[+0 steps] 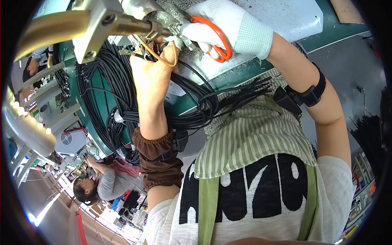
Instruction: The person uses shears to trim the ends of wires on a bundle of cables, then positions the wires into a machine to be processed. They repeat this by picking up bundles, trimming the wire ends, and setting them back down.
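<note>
Right hand (222, 24) grips snips (227, 44) by the orange loops, likely stiff and light; I can't tell what the left hand (155, 67) holds; cables (120, 77) beside it look springy, best held mid-bundle.

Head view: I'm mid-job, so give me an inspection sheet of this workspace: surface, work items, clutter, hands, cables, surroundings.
Surface: green table with a pale plate on it.
Work items: red-handled tool, its tip hard to make out; metal fixture nearest the camera.
Clutter: small pale clippings scattered over the plate.
Left hand: near the fixture's tip; grip unclear.
Right hand: white-gloved, closed on the tool.
Cables: black cables in thick coils around the left forearm; one bundle's ends reach over the striped apron.
Surroundings: co-worker in grey at lower left.
</note>
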`<state>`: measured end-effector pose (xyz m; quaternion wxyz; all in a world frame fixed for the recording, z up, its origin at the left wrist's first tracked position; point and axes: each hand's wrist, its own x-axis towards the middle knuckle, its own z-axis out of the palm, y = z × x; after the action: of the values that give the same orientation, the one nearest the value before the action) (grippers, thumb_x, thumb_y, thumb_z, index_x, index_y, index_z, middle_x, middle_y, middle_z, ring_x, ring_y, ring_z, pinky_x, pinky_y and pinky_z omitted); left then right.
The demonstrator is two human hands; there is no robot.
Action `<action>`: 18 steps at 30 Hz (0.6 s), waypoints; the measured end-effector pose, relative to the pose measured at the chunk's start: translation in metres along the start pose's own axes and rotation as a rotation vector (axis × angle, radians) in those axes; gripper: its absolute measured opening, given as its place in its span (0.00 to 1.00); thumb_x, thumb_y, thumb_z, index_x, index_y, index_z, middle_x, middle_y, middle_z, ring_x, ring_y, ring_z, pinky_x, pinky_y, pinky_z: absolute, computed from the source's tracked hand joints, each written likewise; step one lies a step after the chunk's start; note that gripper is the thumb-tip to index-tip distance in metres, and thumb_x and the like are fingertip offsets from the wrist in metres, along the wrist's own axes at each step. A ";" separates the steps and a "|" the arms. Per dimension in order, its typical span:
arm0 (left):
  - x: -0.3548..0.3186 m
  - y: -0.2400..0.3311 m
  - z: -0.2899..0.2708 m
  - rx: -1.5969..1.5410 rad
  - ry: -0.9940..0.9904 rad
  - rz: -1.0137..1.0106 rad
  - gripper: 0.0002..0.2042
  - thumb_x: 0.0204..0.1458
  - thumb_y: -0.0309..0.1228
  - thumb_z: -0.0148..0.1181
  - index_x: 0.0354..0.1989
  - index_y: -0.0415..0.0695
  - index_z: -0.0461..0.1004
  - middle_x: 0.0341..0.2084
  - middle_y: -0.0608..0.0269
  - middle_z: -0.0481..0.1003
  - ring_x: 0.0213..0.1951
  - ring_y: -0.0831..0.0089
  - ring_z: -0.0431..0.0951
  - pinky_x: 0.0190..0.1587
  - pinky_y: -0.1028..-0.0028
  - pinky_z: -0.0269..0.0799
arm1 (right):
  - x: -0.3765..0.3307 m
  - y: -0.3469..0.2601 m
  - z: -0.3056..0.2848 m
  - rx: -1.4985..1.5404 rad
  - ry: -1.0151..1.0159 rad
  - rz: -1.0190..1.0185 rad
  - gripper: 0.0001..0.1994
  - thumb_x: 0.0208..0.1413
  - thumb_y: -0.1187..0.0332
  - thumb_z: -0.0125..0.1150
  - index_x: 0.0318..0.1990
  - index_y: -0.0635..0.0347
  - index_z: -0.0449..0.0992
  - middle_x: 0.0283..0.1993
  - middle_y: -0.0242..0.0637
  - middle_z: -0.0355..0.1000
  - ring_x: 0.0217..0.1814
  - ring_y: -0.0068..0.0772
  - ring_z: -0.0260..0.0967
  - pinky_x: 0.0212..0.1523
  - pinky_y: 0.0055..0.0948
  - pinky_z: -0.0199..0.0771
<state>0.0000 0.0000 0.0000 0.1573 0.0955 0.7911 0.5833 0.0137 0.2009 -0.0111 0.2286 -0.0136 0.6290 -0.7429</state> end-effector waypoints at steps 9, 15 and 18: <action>0.002 -0.020 -0.002 -0.480 -0.047 -0.115 0.14 0.55 0.32 0.58 0.45 0.36 0.67 0.24 0.61 0.70 0.18 0.80 0.61 0.26 0.75 0.67 | 0.008 0.017 -0.015 -0.593 0.242 -0.491 0.16 0.53 0.60 0.61 0.25 0.65 0.71 0.16 0.45 0.66 0.18 0.45 0.66 0.22 0.38 0.65; -0.046 -0.021 -0.015 -0.848 -0.123 -0.137 0.18 0.63 0.36 0.44 0.55 0.36 0.64 0.29 0.57 0.70 0.26 0.78 0.65 0.32 0.72 0.68 | -0.057 -0.013 -0.025 -1.039 0.558 -0.200 0.09 0.53 0.66 0.58 0.26 0.62 0.71 0.18 0.44 0.66 0.22 0.48 0.68 0.24 0.38 0.67; -0.074 -0.009 0.000 -0.869 -0.305 -0.143 0.20 0.64 0.37 0.43 0.58 0.36 0.63 0.31 0.55 0.71 0.27 0.77 0.66 0.31 0.72 0.68 | -0.076 0.001 0.005 -1.024 0.429 -0.480 0.18 0.54 0.58 0.60 0.50 0.54 0.75 0.31 0.35 0.77 0.32 0.27 0.78 0.32 0.26 0.75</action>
<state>0.0690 -0.0272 0.0018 0.3370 0.0507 0.4458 0.8277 0.0831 0.2233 0.0096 -0.1129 -0.1136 0.9180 -0.3627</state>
